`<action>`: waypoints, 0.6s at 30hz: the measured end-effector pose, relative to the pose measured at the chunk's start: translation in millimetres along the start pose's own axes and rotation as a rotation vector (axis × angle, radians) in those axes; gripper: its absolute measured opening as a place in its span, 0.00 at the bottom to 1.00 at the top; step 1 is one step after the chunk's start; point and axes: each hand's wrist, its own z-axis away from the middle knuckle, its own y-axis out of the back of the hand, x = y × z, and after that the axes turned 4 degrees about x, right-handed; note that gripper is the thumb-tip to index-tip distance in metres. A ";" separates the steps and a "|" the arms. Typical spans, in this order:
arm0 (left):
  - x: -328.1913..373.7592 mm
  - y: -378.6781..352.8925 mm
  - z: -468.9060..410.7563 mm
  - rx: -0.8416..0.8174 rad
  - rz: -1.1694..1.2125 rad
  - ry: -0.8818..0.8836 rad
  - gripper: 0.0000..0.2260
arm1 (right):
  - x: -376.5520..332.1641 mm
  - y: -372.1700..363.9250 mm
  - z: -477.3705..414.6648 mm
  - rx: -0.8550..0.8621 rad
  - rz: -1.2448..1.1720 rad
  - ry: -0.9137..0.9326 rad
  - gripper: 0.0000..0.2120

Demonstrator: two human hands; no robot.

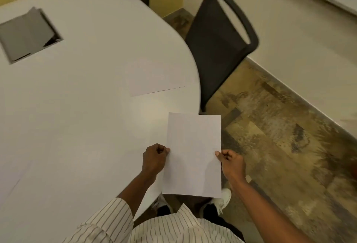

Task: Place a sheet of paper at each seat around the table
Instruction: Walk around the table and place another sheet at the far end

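I hold a white sheet of paper [193,154] in front of me, over the table's near right edge. My left hand [154,158] pinches its left edge and my right hand [230,162] pinches its right edge. Another sheet of paper [156,76] lies flat on the white table [87,107] in front of the black chair [218,42]. A third sheet [11,177], faint, lies at the table's left edge of the view.
A grey cable hatch [29,34] is set into the tabletop at far left. The black chair is pushed in at the table's rounded end, near the cream wall [289,49]. Patterned floor [280,146] runs to the right.
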 end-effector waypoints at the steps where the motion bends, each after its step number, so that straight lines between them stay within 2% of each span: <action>1: 11.7 -15.4 3.9 -0.016 -0.017 -0.015 0.08 | 5.6 15.3 -6.9 0.024 -0.018 -0.028 0.08; 7: 77.8 -130.8 36.1 -0.042 -0.112 -0.106 0.09 | 27.9 124.1 -60.5 0.105 -0.118 -0.079 0.09; 11: 120.1 -210.8 60.4 -0.086 -0.172 -0.191 0.09 | 35.2 203.6 -103.2 0.179 -0.131 -0.055 0.15; 18: 196.7 -318.8 99.7 -0.183 -0.241 -0.293 0.08 | 38.5 320.0 -150.6 0.310 -0.214 -0.070 0.12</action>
